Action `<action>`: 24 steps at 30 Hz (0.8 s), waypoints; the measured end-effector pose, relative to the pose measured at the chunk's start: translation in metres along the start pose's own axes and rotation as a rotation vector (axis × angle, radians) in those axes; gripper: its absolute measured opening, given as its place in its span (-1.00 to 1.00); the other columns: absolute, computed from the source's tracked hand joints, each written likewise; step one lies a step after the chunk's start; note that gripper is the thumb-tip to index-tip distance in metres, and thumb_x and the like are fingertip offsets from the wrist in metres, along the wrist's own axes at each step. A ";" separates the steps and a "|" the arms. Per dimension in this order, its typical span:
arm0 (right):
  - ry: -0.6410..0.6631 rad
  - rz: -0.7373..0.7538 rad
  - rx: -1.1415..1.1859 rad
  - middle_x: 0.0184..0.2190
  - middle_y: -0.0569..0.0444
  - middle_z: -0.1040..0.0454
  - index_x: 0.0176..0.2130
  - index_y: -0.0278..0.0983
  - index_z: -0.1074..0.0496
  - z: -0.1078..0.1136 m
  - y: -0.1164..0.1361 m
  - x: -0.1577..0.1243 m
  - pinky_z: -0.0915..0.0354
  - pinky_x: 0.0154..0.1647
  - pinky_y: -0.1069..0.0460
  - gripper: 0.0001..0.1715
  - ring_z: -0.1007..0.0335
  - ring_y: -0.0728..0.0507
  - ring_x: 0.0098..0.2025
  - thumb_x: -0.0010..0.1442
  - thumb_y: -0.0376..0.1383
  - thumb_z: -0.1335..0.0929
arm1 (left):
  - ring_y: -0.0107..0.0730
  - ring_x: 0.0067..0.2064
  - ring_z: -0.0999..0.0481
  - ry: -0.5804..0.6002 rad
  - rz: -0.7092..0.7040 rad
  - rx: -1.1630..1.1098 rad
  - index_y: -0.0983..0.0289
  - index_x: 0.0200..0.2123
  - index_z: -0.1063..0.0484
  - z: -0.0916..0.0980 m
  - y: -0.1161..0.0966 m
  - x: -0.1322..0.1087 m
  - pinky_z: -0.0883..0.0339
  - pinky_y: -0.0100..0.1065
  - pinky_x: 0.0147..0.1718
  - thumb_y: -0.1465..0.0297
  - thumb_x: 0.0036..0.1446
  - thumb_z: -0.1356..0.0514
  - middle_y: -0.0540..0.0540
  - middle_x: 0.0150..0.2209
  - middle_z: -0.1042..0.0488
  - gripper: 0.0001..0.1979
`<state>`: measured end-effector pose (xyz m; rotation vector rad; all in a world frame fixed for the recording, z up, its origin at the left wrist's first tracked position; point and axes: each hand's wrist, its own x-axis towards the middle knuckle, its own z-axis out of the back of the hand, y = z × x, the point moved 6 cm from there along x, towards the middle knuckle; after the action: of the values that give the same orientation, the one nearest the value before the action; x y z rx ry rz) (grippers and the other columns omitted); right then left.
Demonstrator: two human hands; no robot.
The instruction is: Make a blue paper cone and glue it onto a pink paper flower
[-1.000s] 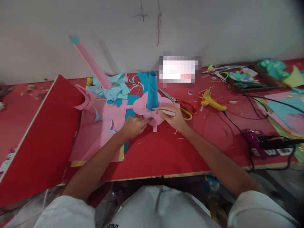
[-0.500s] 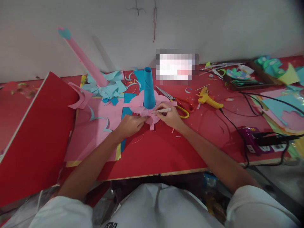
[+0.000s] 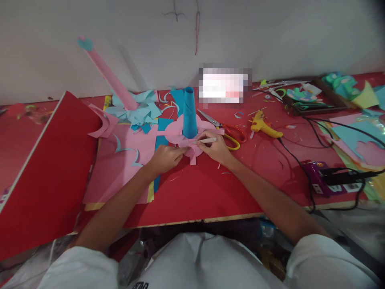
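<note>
A pencil-like, off-white stick (image 3: pixel 207 140) is pinched in my right hand (image 3: pixel 217 149), its tip down on the pink paper flower (image 3: pixel 173 132). My left hand (image 3: pixel 166 159) has its index finger pressed on the flower's near petal, with the other fingers curled under. Pink strips reach out past the petals, one toward me (image 3: pixel 193 158). From the flower's middle rises a blue rolled paper tube (image 3: pixel 189 114), upright and hollow at the top. Scissors (image 3: pixel 230 134) with red and yellow handles lie just beyond my right hand.
A yellow glue gun (image 3: pixel 264 125) lies to the right, its cord running to a purple box (image 3: pixel 323 178). Pink sheets (image 3: pixel 120 172) lie at left beside a tilted red board (image 3: pixel 51 176). Behind them leans a pink paper tube (image 3: pixel 110 78). A dark tray (image 3: pixel 325 106) stands at back right.
The view has shifted very slightly. Both hands, the stick and the flower keep the same positions relative to each other.
</note>
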<state>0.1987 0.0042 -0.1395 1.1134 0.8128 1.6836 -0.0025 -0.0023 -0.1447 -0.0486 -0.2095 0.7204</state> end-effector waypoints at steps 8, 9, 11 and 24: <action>0.046 -0.015 0.003 -0.33 0.07 -0.60 -0.24 -0.19 -0.50 -0.003 -0.001 -0.001 -0.34 -0.27 -0.03 -0.84 -0.47 -0.12 -0.33 0.30 -0.15 -0.43 | -0.30 -0.41 -0.61 -0.035 -0.024 0.052 0.17 0.11 -0.66 0.003 -0.003 0.001 -0.09 -0.33 -0.49 0.42 0.39 -0.06 0.11 -0.37 -0.70 -0.59; 0.044 -0.018 0.001 -0.34 0.07 -0.59 -0.25 -0.19 -0.50 -0.003 -0.002 -0.001 -0.33 -0.28 -0.02 -0.85 -0.45 -0.11 -0.34 0.29 -0.16 -0.43 | -0.30 -0.41 -0.60 -0.031 -0.024 0.050 0.17 0.11 -0.66 0.003 -0.003 0.001 -0.09 -0.33 -0.49 0.42 0.39 -0.06 0.12 -0.37 -0.70 -0.58; 0.022 -0.019 -0.011 -0.37 0.08 -0.57 -0.28 -0.19 -0.49 -0.002 -0.002 0.000 -0.32 -0.31 -0.02 -0.88 -0.42 -0.10 -0.38 0.27 -0.20 -0.42 | -0.30 -0.41 -0.59 -0.022 -0.015 0.043 0.17 0.13 -0.66 0.003 -0.003 0.001 -0.12 -0.33 -0.48 0.43 0.38 -0.06 0.12 -0.36 -0.70 -0.58; -0.029 -0.007 -0.020 -0.40 0.11 -0.54 -0.34 -0.19 -0.45 0.000 -0.001 -0.001 -0.28 -0.35 -0.01 -0.94 -0.37 -0.07 -0.41 0.19 -0.28 -0.41 | -0.30 -0.42 -0.54 -0.008 0.004 0.028 0.14 0.17 -0.64 -0.001 0.000 0.000 -0.13 -0.35 -0.46 0.44 0.37 -0.08 0.13 -0.34 -0.70 -0.56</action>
<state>0.1987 0.0037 -0.1403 1.1182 0.7791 1.6625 -0.0023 -0.0018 -0.1457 -0.0193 -0.2066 0.7278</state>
